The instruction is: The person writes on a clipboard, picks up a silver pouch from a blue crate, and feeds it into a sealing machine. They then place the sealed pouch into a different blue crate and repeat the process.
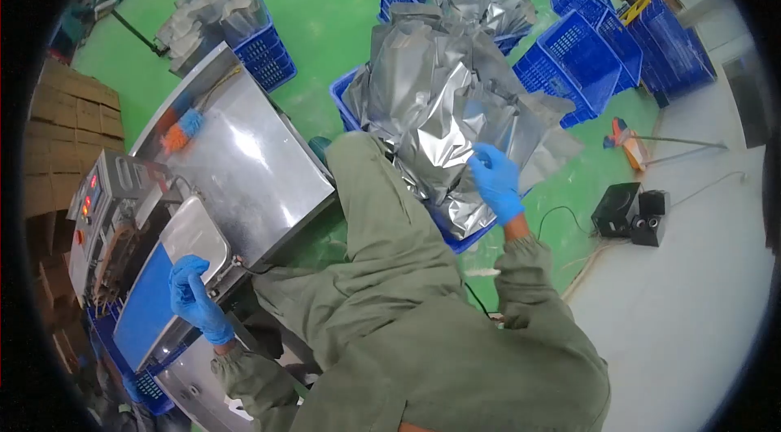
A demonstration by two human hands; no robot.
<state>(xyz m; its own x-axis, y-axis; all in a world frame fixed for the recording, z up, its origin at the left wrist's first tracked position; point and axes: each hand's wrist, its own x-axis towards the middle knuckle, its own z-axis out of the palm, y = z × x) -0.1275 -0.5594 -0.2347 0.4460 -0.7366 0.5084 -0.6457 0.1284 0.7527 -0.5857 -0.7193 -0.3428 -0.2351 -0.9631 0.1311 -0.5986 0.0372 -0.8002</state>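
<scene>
My right hand, in a blue glove, is at the right side of a heap of silver foil bags. Its fingers are curled in against one bag and appear to pinch it. The heap overflows a blue crate in front of my knees. Over on the left, my left hand, also gloved in blue, is held by a metal plate and the blue belt of a machine. Its fingers are bent together, and nothing shows in them.
A machine control box with lit displays stands left, beside a steel table holding an orange and blue duster. More bags fill crates behind. Blue crates, black speakers and a cable lie right. Cartons are stacked left.
</scene>
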